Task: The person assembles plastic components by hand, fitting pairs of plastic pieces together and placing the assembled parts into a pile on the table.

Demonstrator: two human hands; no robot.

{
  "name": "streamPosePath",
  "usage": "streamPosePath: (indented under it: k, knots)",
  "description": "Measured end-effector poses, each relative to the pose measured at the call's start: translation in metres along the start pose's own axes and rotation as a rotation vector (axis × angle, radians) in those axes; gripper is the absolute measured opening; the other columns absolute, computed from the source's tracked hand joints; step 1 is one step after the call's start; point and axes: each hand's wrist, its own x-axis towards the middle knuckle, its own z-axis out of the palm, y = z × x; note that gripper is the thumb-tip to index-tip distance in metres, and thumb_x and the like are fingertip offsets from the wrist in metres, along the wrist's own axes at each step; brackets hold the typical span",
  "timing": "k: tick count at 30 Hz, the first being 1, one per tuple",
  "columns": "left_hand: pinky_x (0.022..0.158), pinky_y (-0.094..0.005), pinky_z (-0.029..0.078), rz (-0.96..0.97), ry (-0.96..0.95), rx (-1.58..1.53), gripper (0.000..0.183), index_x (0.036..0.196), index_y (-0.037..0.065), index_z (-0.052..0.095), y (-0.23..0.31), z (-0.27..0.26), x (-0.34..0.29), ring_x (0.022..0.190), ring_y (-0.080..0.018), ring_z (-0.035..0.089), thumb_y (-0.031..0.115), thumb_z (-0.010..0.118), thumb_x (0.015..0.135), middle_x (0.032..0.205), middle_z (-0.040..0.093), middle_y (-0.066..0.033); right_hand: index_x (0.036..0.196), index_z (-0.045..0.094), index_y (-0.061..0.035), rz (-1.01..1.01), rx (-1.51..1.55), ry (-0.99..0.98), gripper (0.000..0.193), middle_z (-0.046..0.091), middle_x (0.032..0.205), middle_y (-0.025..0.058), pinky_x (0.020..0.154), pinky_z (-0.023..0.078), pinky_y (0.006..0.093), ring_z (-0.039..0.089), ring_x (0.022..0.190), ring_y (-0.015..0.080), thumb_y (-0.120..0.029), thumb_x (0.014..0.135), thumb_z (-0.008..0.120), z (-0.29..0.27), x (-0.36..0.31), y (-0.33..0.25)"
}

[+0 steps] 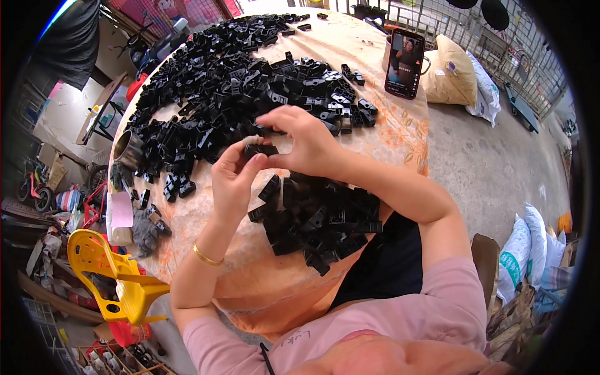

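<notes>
Over the table, my left hand (232, 178) is closed, pinching a small black plastic part (261, 150) between thumb and fingers. A pale wrap covers the tip of one of its fingers. Just to the right, my right hand (307, 139) has its thumb against the part's near end, while its other fingers arch apart above it. A loose heap of similar black parts (319, 219) lies below my right forearm, by the table's near edge. Beyond my hands spreads a much larger pile of black plastic parts (212, 87). Fine detail of the held part is blurred.
A phone (405, 64) leans against a metal mug on the patterned tablecloth (219, 256). At the left edge are a metal container (129, 149), a pink sheet (122, 209) and a grey glove (150, 231). A yellow chair (128, 281) stands left; sacks (451, 72) lie beyond the table.
</notes>
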Motion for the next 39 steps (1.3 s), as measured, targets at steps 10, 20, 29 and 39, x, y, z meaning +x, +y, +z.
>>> streamPosePath:
  k: [10, 20, 29, 39]
  knots:
    - [0.067, -0.0421, 0.045, 0.189, -0.309, 1.025, 0.041, 0.109, 0.001, 0.050, 0.005, -0.003, -0.006, 0.076, -0.0371, 0.056, 0.020, 0.067, 0.077, 0.079, 0.059, -0.0186, 0.102, 0.063, -0.0032, -0.032, -0.369, -0.031, 0.036, 0.062, 0.098, 0.0132, 0.081, 0.046, 0.0344, 0.057, 0.092, 0.0287, -0.026, 0.075, 0.070, -0.042, 0.017, 0.054]
    - [0.072, -0.0376, 0.046, 0.061, -0.182, 0.840, 0.017, 0.091, 0.001, 0.063, -0.005, -0.014, 0.011, 0.080, -0.0328, 0.058, 0.013, 0.065, 0.078, 0.088, 0.060, -0.0166, 0.082, 0.064, -0.0088, -0.006, -0.638, -0.297, 0.013, 0.056, 0.097, 0.0032, 0.079, 0.042, 0.0356, 0.052, 0.094, 0.0222, -0.017, 0.072, 0.067, -0.024, 0.004, 0.063]
    - [0.073, -0.0375, 0.047, 0.286, 0.359, 1.240, 0.009, 0.082, 0.002, 0.062, -0.004, -0.091, 0.057, 0.081, -0.0318, 0.059, 0.003, 0.058, 0.075, 0.084, 0.060, -0.0140, 0.099, 0.057, -0.0059, 0.227, -0.066, -0.006, 0.034, 0.062, 0.083, 0.0066, 0.071, 0.048, 0.0318, 0.059, 0.078, 0.0207, -0.014, 0.070, 0.073, -0.022, 0.011, 0.047]
    - [0.078, -0.0389, 0.046, 0.121, -0.066, 1.267, 0.041, 0.107, 0.008, 0.055, -0.012, -0.091, 0.025, 0.090, -0.0333, 0.055, -0.001, 0.061, 0.068, 0.093, 0.058, -0.0145, 0.108, 0.054, -0.0011, 0.454, 0.527, -0.239, 0.035, 0.056, 0.083, -0.0031, 0.062, 0.042, 0.0171, 0.050, 0.069, 0.0022, -0.006, 0.077, 0.069, -0.019, 0.005, 0.040]
